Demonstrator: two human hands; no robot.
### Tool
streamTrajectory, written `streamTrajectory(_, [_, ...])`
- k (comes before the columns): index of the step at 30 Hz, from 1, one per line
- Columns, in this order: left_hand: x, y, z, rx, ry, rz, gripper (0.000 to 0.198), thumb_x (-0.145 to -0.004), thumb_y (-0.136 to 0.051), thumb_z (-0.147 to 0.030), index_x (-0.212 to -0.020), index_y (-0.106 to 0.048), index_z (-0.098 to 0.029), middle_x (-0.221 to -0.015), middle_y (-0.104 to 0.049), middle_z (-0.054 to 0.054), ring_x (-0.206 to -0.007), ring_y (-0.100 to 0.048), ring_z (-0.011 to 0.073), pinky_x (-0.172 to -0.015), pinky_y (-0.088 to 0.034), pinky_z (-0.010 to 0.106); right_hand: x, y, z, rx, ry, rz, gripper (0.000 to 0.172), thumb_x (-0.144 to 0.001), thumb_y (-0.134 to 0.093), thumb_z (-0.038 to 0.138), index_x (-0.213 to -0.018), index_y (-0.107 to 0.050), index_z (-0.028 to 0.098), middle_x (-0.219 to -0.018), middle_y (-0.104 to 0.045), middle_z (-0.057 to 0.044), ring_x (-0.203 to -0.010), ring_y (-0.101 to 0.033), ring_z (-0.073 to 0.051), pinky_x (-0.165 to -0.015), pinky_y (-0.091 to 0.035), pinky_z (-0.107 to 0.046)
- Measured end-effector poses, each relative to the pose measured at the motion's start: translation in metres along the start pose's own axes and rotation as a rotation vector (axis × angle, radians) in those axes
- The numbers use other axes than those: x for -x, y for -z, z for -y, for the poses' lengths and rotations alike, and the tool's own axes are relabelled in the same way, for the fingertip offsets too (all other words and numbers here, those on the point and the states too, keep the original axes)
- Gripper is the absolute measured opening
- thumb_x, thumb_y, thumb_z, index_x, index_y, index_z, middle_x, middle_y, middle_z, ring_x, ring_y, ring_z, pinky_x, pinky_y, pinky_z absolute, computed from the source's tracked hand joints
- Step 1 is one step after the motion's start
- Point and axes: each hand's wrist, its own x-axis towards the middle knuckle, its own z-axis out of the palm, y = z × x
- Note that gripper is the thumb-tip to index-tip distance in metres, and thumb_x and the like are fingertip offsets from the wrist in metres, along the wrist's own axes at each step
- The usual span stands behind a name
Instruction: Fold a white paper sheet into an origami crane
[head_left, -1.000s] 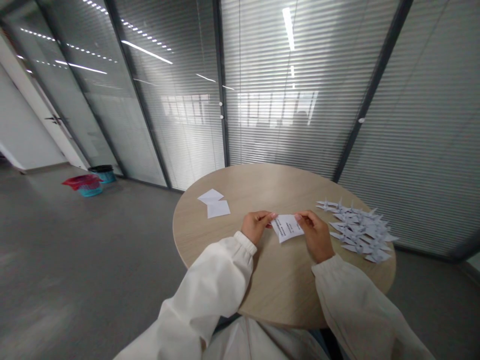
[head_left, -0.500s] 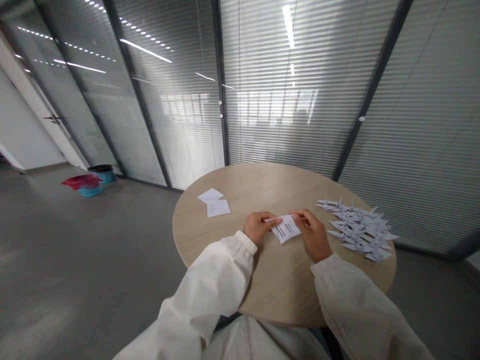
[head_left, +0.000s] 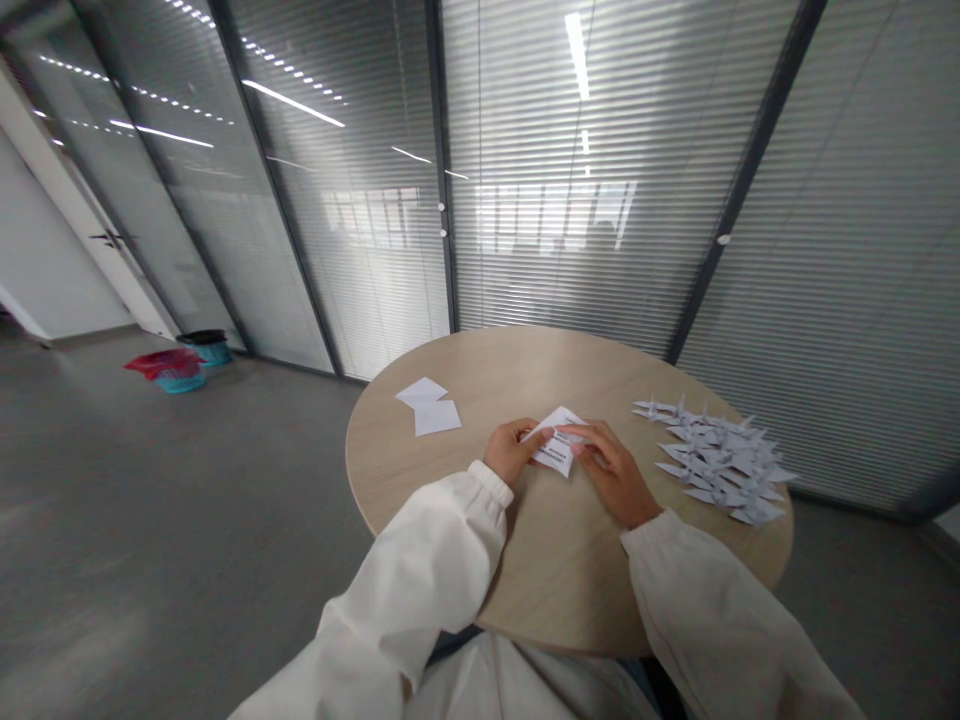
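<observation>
A small white paper (head_left: 556, 458) with printed lines of text is held between my hands above the table's middle. My left hand (head_left: 513, 450) pinches its left corner, thumb on top. Over its right part lies my right hand (head_left: 609, 468), with index finger stretched across the print and thumb at the right edge; whether it grips the paper I cannot tell. To the right sits a cluster of folded white paper cranes (head_left: 720, 455). Two white paper squares (head_left: 437, 417) lie to the left, one partly overlapping the other.
The round wooden table (head_left: 517, 370) stands close to a glass partition with blinds (head_left: 555, 270). On the floor at the left are a bin with a red liner (head_left: 176, 372) and a bin with a black liner (head_left: 210, 348).
The paper has turned between my hands and a corner now points away from me. My right fingers have shifted from its right corner to lie across its face.
</observation>
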Motion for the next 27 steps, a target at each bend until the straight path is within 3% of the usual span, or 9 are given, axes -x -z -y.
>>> streamTrajectory(7, [-0.005, 0.005, 0.005, 0.134, 0.012, -0.076, 0.046, -0.055, -0.070, -0.053, -0.074, -0.059, -0.011, -0.068, -0.066, 0.003, -0.057, -0.061, 0.0130, -0.051, -0.050, 0.023, 0.001, -0.002, -0.006, 0.038, 0.076, 0.058, 0.026, -0.078, -0.048, 0.016, -0.095, -0.066, 0.025, -0.109, -0.054, -0.007, -0.105, -0.051, -0.021, -0.089, -0.044, -0.037])
streamTrajectory(17, [-0.004, 0.004, 0.005, 0.195, 0.032, -0.064, 0.044, -0.056, -0.073, -0.047, -0.076, -0.059, -0.011, -0.072, -0.068, 0.005, -0.061, -0.062, 0.0137, -0.055, -0.052, 0.025, 0.000, -0.003, -0.011, -0.017, -0.050, 0.026, 0.016, -0.075, -0.061, 0.032, -0.088, -0.068, 0.025, -0.106, -0.057, -0.006, -0.101, -0.054, -0.021, -0.083, -0.048, -0.034])
streamTrajectory(27, [0.001, 0.000, 0.004, 0.209, 0.100, 0.173, 0.049, -0.052, -0.075, -0.044, -0.087, -0.061, -0.011, -0.078, -0.069, 0.006, -0.074, -0.066, 0.0195, -0.065, -0.053, 0.029, -0.002, 0.000, -0.014, -0.227, -0.347, -0.081, 0.027, -0.069, -0.064, 0.043, -0.078, -0.063, 0.017, -0.077, -0.068, -0.005, -0.073, -0.063, -0.020, -0.068, -0.050, -0.032])
